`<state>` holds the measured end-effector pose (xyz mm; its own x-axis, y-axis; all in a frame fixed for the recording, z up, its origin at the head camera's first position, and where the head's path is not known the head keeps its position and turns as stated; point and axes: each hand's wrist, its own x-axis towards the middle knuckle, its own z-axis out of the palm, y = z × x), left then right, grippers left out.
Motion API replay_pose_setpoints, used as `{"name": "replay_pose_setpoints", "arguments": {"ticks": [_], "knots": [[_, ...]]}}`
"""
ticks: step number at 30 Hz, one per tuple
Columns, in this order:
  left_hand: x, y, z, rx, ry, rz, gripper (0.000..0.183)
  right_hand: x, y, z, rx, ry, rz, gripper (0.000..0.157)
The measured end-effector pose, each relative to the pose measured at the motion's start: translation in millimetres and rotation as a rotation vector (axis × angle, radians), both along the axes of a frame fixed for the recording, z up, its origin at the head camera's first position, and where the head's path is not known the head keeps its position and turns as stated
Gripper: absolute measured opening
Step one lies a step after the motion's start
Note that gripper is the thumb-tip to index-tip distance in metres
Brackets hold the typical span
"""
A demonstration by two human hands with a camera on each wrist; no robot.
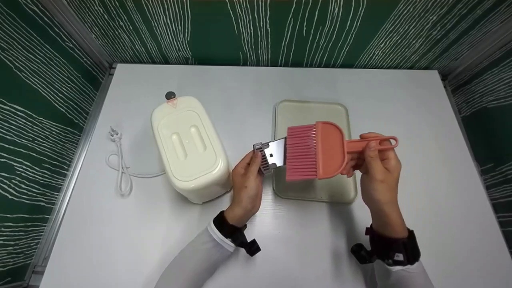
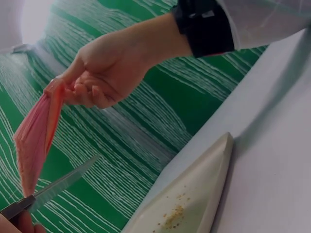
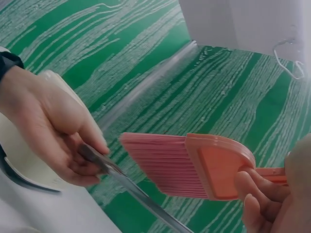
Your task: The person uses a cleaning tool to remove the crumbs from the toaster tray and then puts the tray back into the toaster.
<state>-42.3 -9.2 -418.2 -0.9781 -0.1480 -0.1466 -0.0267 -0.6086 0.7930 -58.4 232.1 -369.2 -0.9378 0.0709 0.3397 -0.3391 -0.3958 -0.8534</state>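
A coral hand brush (image 1: 331, 150) with pink bristles hangs over the tray on the table. My right hand (image 1: 379, 172) grips its handle, the bristles pointing left. With thumb and fingers my left hand (image 1: 247, 186) pinches the grey slotted end of a shiny flat metal crumb tray (image 1: 276, 152). The bristles overlap the far end of this metal piece in the head view. Below both hands lies a shallow pale rectangular tray (image 1: 314, 191). Golden-brown crumbs (image 2: 175, 216) are scattered on it in the left wrist view.
To the left stands a cream toaster (image 1: 188, 144) with a lid showing two raised bars. A dark round knob (image 1: 170, 95) is at its far end. Its white cord (image 1: 125, 176) lies bundled beside it, plug at the back. Green patterned walls (image 1: 216, 32) border the white table.
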Motion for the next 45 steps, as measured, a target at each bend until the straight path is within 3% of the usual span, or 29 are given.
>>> {"name": "replay_pose_setpoints", "arguments": {"ticks": [9,14,22,37,45], "knots": [[1.9,1,-1.2,-0.001,0.002,-0.031,0.036,6.9,-17,-4.3,0.079,-0.073,0.083,0.029],[2.2,1,-1.4,-0.002,-0.005,-0.028,0.035,6.2,-20,-5.8,0.180,-0.078,0.066,0.025],[2.0,2,-1.8,0.007,0.000,-0.017,0.035,3.7,-11,-3.8,0.250,-0.051,0.024,0.024],[0.7,-1,-0.6,-0.010,0.009,-0.010,0.035,-2.9,10,2.8,0.215,-0.038,-0.072,0.020],[0.3,0,-1.4,-0.008,0.000,0.000,0.035,-5.6,21,4.3,0.183,-0.077,-0.136,0.021]]}}
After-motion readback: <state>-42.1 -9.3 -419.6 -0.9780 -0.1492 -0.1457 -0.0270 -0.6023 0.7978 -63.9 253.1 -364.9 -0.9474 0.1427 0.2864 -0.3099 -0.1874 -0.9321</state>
